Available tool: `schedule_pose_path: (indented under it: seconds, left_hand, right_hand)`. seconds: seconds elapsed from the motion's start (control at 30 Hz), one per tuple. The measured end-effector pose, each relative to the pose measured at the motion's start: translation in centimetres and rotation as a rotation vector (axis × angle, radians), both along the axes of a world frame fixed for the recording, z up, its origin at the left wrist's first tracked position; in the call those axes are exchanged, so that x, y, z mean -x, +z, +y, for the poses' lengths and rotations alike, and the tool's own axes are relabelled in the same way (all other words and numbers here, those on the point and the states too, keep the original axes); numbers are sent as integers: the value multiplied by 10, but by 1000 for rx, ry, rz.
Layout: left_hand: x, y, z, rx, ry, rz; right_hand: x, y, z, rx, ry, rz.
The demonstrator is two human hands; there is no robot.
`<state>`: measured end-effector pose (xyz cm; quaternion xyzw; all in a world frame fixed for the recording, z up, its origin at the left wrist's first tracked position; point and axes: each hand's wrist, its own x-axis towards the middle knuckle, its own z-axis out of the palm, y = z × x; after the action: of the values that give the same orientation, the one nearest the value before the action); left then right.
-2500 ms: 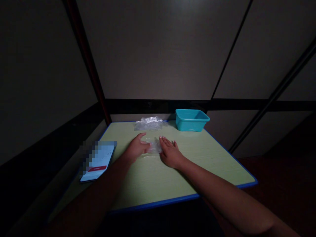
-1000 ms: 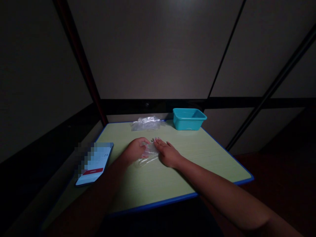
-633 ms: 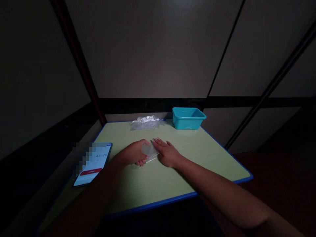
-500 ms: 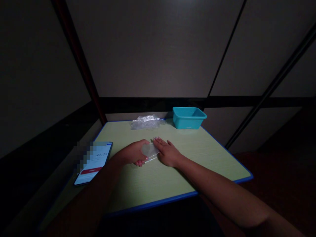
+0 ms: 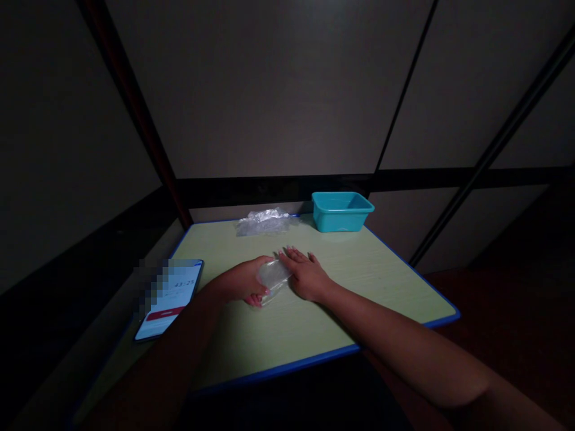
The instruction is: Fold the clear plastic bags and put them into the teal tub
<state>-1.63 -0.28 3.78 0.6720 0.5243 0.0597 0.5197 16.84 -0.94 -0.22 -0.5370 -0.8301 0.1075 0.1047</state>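
A small piece of clear plastic, seemingly a folded bag (image 5: 275, 275), lies over the middle of the table. My left hand (image 5: 247, 281) grips its left end, thumb on top and fingertips curled underneath. Against the right end rests my right hand (image 5: 308, 275), with its fingers stretched out flat and pointing away from me. That palm hides the bag's right edge. Farther back, a crumpled heap of clear plastic bags (image 5: 265, 222) lies near the table's rear edge.
A turquoise plastic basin (image 5: 341, 222) stands at the table's back right corner. On the left lies a phone (image 5: 173, 299) with a lit screen. The light green table (image 5: 287, 347) has a blue rim, and a panelled wall (image 5: 269, 108) rises behind it.
The plastic between my hands looks more crinkled and its lower edge has shifted slightly. My right hand's fingers have spread a little. The view has tilted slightly.
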Motion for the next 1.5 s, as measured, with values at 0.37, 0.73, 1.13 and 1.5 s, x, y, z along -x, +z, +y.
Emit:
schedule_pose_path:
  seconds: [0.37,0.73,1.13,1.5]
  left_hand:
    - [0,-4,-2,12,-15,-78]
    - [2,0,-2,-4,-3,-105]
    - [7,2,5,-179,124,191]
    - [-6,-18,-9,-783,-244,570]
  right_hand:
    - [-9,-1,7,22,63,74]
    - [-20,5,6,63,316,74]
    - [-22,3,7,46,356,21]
    - [-19,4,8,43,347,3]
